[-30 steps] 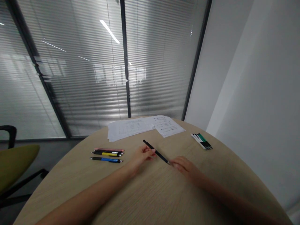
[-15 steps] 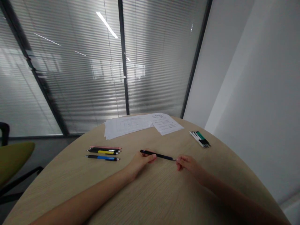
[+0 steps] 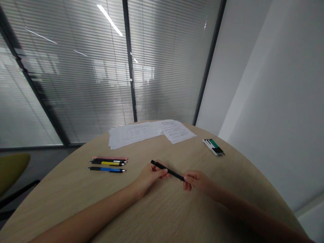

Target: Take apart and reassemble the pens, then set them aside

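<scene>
Both our left hand and right hand clamp the black pen, mid-barrel and one end; we should work in line.

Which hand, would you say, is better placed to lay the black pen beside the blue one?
Probably the left hand: holding the black pen, it's nearer the blue pen than the right hand.

Left grip, right grip near each other, pinching; forearms angled inward.
</scene>
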`<action>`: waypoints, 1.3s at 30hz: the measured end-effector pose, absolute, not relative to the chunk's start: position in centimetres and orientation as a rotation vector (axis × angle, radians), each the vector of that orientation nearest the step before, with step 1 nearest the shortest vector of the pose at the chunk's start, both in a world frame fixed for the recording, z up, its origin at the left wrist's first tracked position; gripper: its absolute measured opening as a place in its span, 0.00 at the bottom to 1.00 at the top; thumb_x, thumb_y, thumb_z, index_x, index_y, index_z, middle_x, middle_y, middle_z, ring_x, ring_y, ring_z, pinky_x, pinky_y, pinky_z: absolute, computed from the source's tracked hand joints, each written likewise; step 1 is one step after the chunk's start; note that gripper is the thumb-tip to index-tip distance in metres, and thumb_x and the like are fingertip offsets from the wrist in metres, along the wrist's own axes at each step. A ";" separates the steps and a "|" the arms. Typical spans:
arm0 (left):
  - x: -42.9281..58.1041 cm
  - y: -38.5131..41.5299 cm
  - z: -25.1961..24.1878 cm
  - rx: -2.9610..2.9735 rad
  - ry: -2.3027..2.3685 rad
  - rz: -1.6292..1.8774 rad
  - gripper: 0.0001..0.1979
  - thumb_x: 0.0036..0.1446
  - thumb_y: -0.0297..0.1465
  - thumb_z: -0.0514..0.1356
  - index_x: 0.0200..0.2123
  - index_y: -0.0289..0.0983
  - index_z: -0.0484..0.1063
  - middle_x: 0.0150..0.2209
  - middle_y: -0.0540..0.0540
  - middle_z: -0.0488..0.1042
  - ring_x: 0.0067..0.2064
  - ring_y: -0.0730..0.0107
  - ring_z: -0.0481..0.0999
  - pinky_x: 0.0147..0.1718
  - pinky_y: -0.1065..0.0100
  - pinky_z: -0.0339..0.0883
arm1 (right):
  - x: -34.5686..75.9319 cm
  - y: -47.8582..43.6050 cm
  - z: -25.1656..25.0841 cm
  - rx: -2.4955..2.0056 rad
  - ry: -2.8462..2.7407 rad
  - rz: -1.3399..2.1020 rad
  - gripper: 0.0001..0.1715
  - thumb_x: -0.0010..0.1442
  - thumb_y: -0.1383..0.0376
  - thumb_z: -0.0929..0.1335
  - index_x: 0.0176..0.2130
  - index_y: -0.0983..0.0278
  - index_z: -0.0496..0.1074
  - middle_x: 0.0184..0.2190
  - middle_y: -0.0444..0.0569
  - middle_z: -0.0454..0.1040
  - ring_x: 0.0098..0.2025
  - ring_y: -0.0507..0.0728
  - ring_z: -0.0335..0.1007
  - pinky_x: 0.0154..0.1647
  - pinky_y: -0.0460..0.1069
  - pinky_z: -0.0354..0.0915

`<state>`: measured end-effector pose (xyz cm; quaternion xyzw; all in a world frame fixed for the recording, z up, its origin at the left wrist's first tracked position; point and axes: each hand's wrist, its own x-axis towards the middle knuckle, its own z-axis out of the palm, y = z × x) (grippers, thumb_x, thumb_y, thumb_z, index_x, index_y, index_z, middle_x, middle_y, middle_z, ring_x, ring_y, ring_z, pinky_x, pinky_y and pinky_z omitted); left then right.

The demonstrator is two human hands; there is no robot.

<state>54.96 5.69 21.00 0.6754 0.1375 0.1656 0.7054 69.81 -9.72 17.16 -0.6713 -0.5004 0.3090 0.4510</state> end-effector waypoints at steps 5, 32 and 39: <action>55.1 6.4 20.6 1.600 0.281 0.340 0.13 0.40 0.36 0.63 0.27 0.33 0.69 0.21 0.51 0.70 0.24 0.74 0.67 0.25 0.73 0.58 | 70.6 -9.5 17.4 -1.534 -1.004 0.862 0.15 0.47 0.55 0.66 0.24 0.65 0.68 0.17 0.42 0.67 0.18 0.47 0.57 0.21 0.44 0.52; 53.9 5.8 20.2 2.314 0.140 0.534 0.11 0.51 0.33 0.54 0.35 0.37 0.73 0.30 0.45 0.76 0.31 0.68 0.72 0.30 0.71 0.61 | 70.0 -9.8 18.7 -1.398 -0.576 0.849 0.22 0.40 0.50 0.69 0.22 0.64 0.59 0.13 0.37 0.60 0.14 0.45 0.53 0.15 0.43 0.48; 53.3 5.2 20.0 2.616 -0.110 0.618 0.12 0.55 0.34 0.51 0.37 0.37 0.73 0.28 0.41 0.75 0.30 0.65 0.72 0.31 0.68 0.61 | 70.1 -10.1 18.0 -1.440 -0.633 0.763 0.22 0.46 0.50 0.65 0.19 0.62 0.54 0.10 0.34 0.51 0.12 0.44 0.41 0.14 0.44 0.39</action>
